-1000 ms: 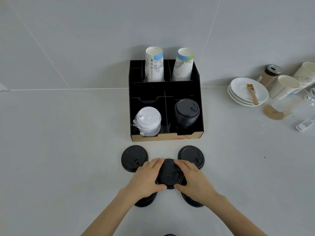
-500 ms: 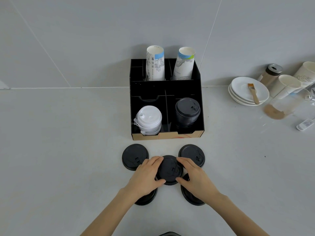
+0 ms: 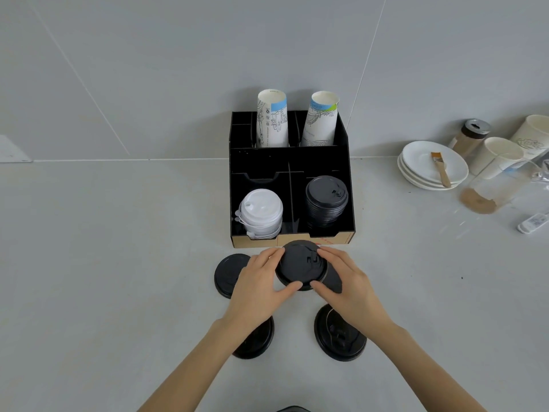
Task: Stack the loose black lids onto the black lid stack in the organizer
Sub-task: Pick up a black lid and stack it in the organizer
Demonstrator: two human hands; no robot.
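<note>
Left hand [image 3: 258, 281] and right hand [image 3: 353, 285] together gripped one black lid [image 3: 300, 263] by its rim, thumbs on the near edge and fingers on the far edge. The lid sat between the two hands, apparently lifted off the worktop [image 3: 104, 278], just in front of the organizer [image 3: 326, 237].

Handling, judged: thin moulded plastic, very light, stiff enough to keep its shape but likely to flex if squeezed. Smooth surface, so possibly slippery. The rim looked the best hold, at opposite edges with light pressure. The sip tab on top should be left clear so the lid can nest.

Count, left to right relative to the hands:
- Left of the left hand: one loose lid [image 3: 227, 273], flat on the worktop, partly covered.
- Under the left wrist: one loose lid [image 3: 258, 341], partly hidden.
- Beyond the left hand, in the front-left compartment: one white stack [image 3: 261, 212].
- Beyond the right hand, in the front-right compartment: one black stack [image 3: 326, 200]. Lid number within it could not be told.
- Under the right hand: one loose lid [image 3: 332, 279], mostly hidden.
- Near the right wrist: one loose lid [image 3: 338, 336].

Total: five loose black lids, including the held one.
</note>
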